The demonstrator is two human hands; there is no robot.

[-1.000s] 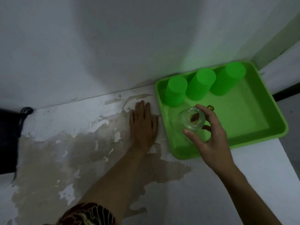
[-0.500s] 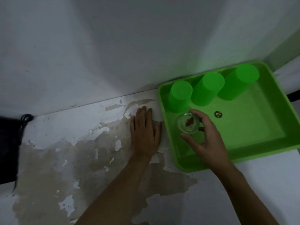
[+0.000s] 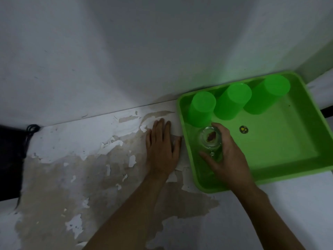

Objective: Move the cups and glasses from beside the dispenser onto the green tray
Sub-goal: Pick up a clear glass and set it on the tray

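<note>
Tray (image 3: 288,168), three green cups (image 3: 232,101), one glass (image 3: 210,139)

A white-painted surface (image 3: 75,141) fills the lower part of the view; its paint is peeled across a wide brownish patch (image 3: 59,186), with loose white flakes scattered over it. A plain white wall (image 3: 126,51) rises behind, meeting the surface along 1 straight seam. At the far left edge, a dark cord (image 3: 31,129) loops beside a black shape (image 3: 9,159) too dim to identify.
</note>
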